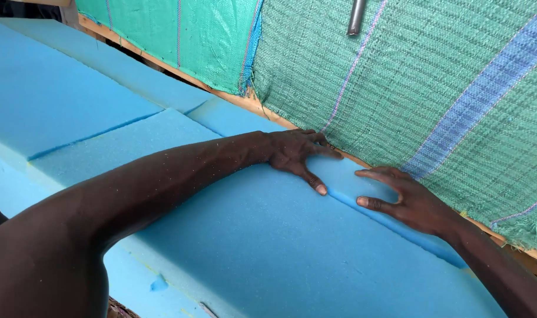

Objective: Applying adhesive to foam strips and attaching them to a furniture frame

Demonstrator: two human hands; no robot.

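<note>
1. Your left hand [295,154] lies flat, fingers spread, gripping nothing, pressing the narrow blue foam strip [363,197] at centre.
2. Your right hand [407,203], open too, presses it at four o'clock.
3. The strip lies between the thick blue foam slab [268,247] and the green woven fabric panel [433,88] at one o'clock.

1 head camera looks down, close, over blue foam [268,247]; faces green woven backing [433,88].
</note>
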